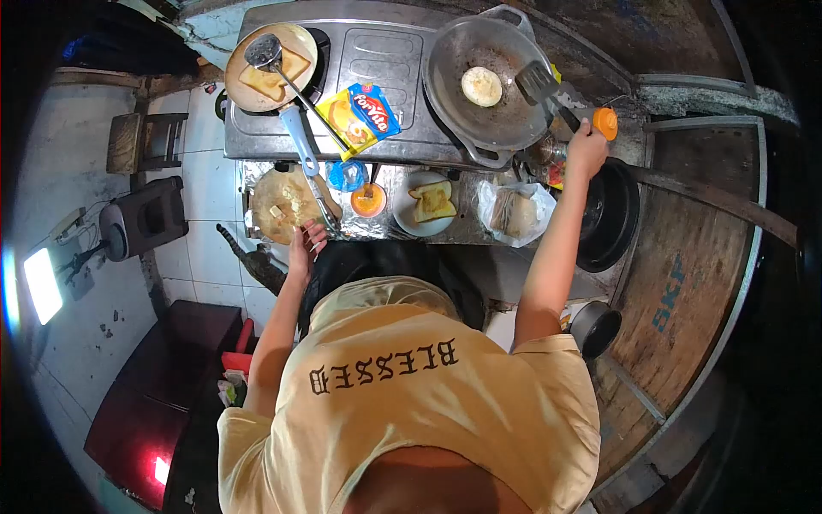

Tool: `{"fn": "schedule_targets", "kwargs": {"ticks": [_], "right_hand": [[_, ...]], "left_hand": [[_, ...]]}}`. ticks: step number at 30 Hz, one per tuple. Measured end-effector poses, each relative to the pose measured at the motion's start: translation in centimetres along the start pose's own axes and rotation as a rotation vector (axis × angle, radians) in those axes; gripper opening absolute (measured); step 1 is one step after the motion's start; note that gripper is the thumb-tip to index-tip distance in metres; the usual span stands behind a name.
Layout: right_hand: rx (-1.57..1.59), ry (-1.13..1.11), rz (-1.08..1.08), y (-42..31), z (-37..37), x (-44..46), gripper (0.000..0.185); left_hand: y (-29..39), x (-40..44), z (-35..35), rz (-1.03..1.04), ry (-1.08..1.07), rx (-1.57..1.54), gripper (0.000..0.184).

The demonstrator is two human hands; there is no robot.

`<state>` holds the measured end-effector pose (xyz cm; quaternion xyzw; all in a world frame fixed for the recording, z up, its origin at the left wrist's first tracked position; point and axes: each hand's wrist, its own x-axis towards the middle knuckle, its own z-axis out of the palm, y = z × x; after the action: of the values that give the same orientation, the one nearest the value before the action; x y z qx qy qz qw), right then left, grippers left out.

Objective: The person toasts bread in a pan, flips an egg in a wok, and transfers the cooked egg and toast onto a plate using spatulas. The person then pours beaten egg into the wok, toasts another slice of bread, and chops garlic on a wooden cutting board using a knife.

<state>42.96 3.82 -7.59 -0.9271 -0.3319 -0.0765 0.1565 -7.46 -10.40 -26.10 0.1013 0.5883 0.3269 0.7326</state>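
Note:
My right hand (586, 151) grips the dark handle of a spatula (537, 83), whose blade hangs inside the wok (462, 51) at the right of the stove. A round egg (482, 86) lies in that wok, left of the blade and apart from it. My left hand (306, 242) is empty with its fingers spread, at the edge of a round wooden board (272, 224) with pale crumbs and small pieces on it. A frying pan (241, 53) at the stove's left holds a slice of bread (289, 67) and a dark ladle (264, 51).
A yellow and blue Forvita packet (364, 120) lies on the stove (377, 43). Along the counter are an orange cup (368, 200), a plate (405, 214) with toast (434, 202) and a plastic bag (533, 197). A cat (261, 267) is on the floor at left.

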Motion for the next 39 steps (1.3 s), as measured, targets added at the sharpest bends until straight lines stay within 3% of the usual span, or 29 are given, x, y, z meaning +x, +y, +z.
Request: {"fn": "schedule_targets", "kwargs": {"ticks": [7, 13, 18, 22, 24, 27, 33, 39], "right_hand": [[-0.011, -0.034, -0.04, 1.3, -1.7, -2.1, 0.032], [0.003, -0.073, 0.062, 1.6, -2.6, -4.3, 0.029], [0.11, -0.194, 0.241, 3.8, -0.6, -4.4, 0.031], [0.163, -0.122, 0.19, 6.9, 3.2, -4.5, 0.029], [0.547, -0.273, 0.48, 5.6, 2.8, -5.3, 0.024], [0.805, -0.42, 0.534, 4.6, 1.8, -6.4, 0.024], [0.842, -0.569, 0.451, 3.2, -0.1, -7.1, 0.022], [0.817, -0.518, 0.377, 4.2, 0.8, -6.1, 0.018]], "left_hand": [[0.1, 0.4, -0.5, 0.017, 0.034, -0.016, 0.052], [0.1, 0.7, 0.0, 0.017, 0.005, 0.002, 0.052], [0.5, 0.9, 0.8, 0.014, -0.011, 0.002, 0.05], [0.7, 1.0, 0.9, 0.023, -0.021, 0.003, 0.051], [0.7, 1.0, 0.9, 0.025, -0.027, -0.001, 0.051], [0.6, 1.0, 0.8, 0.013, -0.001, -0.011, 0.052], [0.3, 0.7, 0.6, 0.015, 0.0, -0.003, 0.051], [0.0, 0.7, 0.2, 0.0, -0.011, 0.014, 0.055]]}}
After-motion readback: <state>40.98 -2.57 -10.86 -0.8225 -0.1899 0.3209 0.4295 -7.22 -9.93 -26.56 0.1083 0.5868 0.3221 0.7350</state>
